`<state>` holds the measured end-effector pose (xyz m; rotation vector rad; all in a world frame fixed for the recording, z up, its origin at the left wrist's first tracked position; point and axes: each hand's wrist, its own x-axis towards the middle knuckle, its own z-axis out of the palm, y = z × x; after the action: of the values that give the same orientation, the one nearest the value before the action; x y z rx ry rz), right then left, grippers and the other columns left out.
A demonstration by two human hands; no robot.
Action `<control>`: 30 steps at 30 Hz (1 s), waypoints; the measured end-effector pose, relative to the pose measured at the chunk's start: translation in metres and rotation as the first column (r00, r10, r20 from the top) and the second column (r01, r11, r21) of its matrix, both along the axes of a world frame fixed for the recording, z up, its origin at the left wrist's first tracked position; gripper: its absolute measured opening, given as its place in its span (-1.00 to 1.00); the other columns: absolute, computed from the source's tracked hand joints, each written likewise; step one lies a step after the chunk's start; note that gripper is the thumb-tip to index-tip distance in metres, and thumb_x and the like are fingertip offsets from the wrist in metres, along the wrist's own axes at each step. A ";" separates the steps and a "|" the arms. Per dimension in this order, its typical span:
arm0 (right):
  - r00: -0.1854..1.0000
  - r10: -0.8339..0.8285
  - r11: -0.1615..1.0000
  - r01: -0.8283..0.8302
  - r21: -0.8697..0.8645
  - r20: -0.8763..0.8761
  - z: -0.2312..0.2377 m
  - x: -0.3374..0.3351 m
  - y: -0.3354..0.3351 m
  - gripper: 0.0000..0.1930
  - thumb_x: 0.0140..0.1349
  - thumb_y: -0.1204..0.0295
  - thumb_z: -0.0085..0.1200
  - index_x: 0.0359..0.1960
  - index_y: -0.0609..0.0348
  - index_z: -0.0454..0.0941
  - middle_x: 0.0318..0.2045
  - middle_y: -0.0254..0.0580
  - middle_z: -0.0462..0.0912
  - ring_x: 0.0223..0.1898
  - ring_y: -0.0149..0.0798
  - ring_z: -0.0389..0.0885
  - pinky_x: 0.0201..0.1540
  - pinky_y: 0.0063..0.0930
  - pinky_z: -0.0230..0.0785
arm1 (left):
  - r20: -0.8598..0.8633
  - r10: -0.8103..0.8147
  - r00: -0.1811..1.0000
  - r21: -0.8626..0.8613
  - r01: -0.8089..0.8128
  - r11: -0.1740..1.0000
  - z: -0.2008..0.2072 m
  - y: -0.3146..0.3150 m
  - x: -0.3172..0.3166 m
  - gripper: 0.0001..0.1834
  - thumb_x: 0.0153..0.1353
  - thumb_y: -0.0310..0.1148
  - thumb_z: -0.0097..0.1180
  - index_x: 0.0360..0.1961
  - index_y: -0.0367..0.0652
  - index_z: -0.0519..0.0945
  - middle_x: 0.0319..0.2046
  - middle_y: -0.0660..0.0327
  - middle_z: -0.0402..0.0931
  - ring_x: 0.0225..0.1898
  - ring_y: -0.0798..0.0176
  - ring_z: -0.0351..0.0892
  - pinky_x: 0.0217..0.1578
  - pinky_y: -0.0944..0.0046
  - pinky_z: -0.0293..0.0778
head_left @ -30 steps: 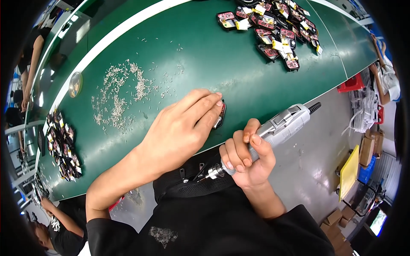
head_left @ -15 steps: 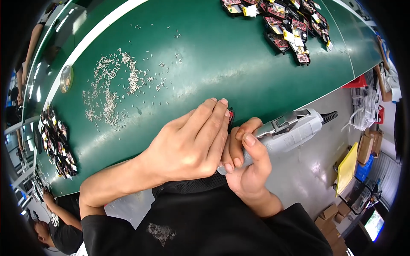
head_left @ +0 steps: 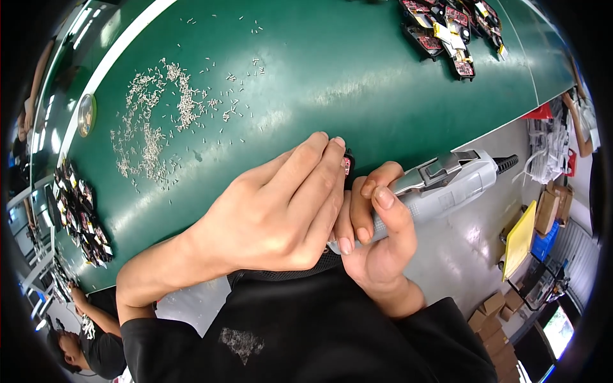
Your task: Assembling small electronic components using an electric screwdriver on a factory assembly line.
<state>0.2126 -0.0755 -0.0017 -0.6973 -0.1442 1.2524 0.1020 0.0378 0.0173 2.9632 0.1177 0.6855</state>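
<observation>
My left hand [head_left: 278, 214] is bent over the table's near edge, its fingers close together around a small black case with a red circuit board [head_left: 348, 164]. Only a corner of that case shows past the fingertips; the rest is hidden under the hand. A grey electric screwdriver [head_left: 450, 185] lies level in the grip of my right hand [head_left: 383, 239], its black cord end pointing right. The tool's tip is hidden behind my left hand, so whether it touches the case cannot be seen.
Many small screws [head_left: 185, 105] are scattered over the green table [head_left: 306, 57]. Open black cases with red boards and yellow-white parts [head_left: 453, 38] lie at the far right; another heap of cases [head_left: 80, 214] sits left, near a round dish [head_left: 86, 115]. Another person [head_left: 96, 338] works at lower left.
The view has shifted a little, so the table's contents sit higher and mostly further left. Both hands keep their grips, and the screwdriver appears slightly further right and up.
</observation>
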 end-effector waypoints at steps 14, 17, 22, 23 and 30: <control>0.980 0.030 0.942 -0.093 0.321 0.197 0.015 0.048 0.008 -0.83 0.35 0.31 -0.19 -0.25 0.15 0.30 -0.77 -0.39 0.23 -0.80 -0.46 0.19 -0.64 -0.55 0.22 | -0.133 0.016 0.991 -0.185 -0.041 0.982 0.005 -0.003 -0.011 -0.54 -0.26 -0.58 0.17 -0.20 -0.53 0.54 -0.08 -0.09 0.50 -0.07 -0.03 0.54 -0.27 0.20 0.61; 0.963 0.015 0.913 -0.122 0.388 0.268 0.036 0.066 0.019 -0.73 0.39 0.16 -0.22 -0.26 0.12 0.30 -0.75 -0.43 0.22 -0.76 -0.49 0.24 -0.55 -0.53 0.23 | -0.132 0.003 0.991 -0.151 -0.023 0.988 0.000 -0.003 -0.012 -0.53 -0.25 -0.59 0.14 -0.18 -0.54 0.53 -0.07 -0.11 0.49 -0.06 -0.04 0.53 -0.22 0.19 0.61; 0.877 -0.052 0.904 -0.162 0.395 0.478 0.046 0.073 0.036 -0.69 0.39 0.13 -0.24 -0.29 0.11 0.39 -0.76 -0.43 0.25 -0.76 -0.49 0.23 -0.56 -0.54 0.20 | -0.119 0.017 0.993 -0.065 -0.024 0.998 -0.003 -0.005 -0.012 -0.54 -0.27 -0.60 0.08 -0.20 -0.55 0.54 -0.08 -0.12 0.49 -0.05 -0.05 0.53 -0.18 0.20 0.60; 0.883 -0.039 0.901 -0.172 0.399 0.467 0.046 0.073 0.039 -0.68 0.39 0.14 -0.23 -0.27 0.12 0.42 -0.76 -0.43 0.26 -0.76 -0.50 0.23 -0.55 -0.54 0.19 | -0.107 0.017 0.994 -0.045 -0.022 0.999 -0.005 -0.005 -0.012 -0.54 -0.28 -0.60 0.07 -0.22 -0.55 0.55 -0.09 -0.13 0.50 -0.05 -0.05 0.53 -0.18 0.20 0.59; 0.890 -0.044 0.897 -0.165 0.411 0.454 0.029 0.067 0.051 -0.67 0.39 0.15 -0.24 -0.27 0.14 0.44 -0.76 -0.43 0.25 -0.76 -0.49 0.22 -0.53 -0.54 0.17 | -0.074 0.042 0.996 -0.011 -0.043 0.999 -0.010 -0.005 -0.016 -0.57 -0.30 -0.59 0.07 -0.28 -0.54 0.58 -0.13 -0.13 0.52 -0.06 -0.03 0.54 -0.16 0.21 0.59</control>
<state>0.2800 -0.0244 0.0268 -0.5772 -0.8223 1.0435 0.0858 0.0328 0.0071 2.9828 0.1902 0.5786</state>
